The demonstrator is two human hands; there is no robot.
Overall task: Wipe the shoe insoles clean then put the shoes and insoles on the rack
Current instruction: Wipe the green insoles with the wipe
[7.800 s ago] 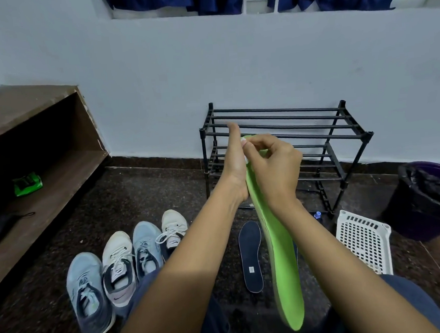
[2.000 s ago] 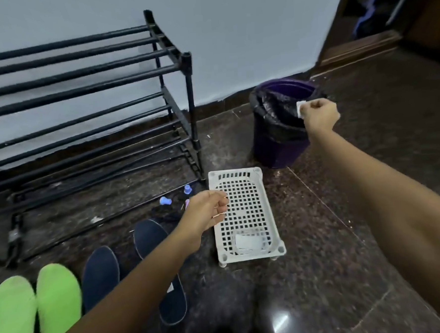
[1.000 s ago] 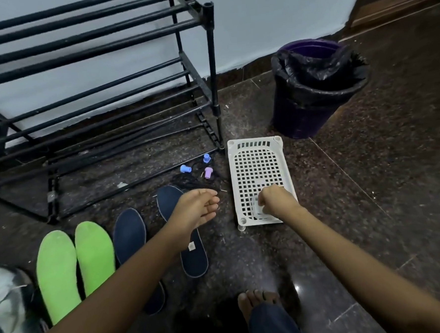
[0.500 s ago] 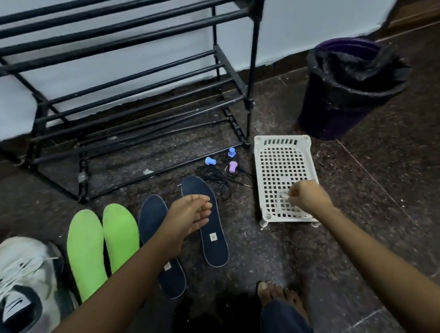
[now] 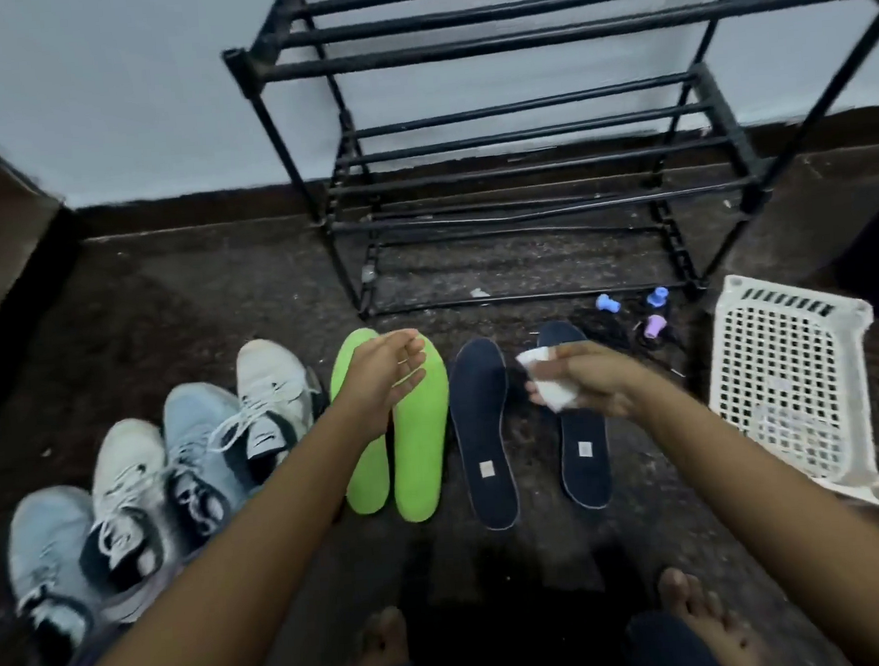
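right hand's [image 5: 595, 382] grip pinches a wipe [image 5: 549, 394]; basket [image 5: 784, 289] holds pale packet [image 5: 793, 434].

The green insoles [image 5: 419, 452] are plain; the navy insoles [image 5: 484, 422] each bear a pale square. Black rack [image 5: 512, 40], white wipe [image 5: 552, 398] and grid-holed basket [image 5: 789, 363], pale blue and white shoes [image 5: 197, 440].

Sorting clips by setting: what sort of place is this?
Probably a home entryway or utility corner: a black metal shoe rack stands against a plain wall, sneakers line the dark stone floor, and a white plastic basket sits nearby.
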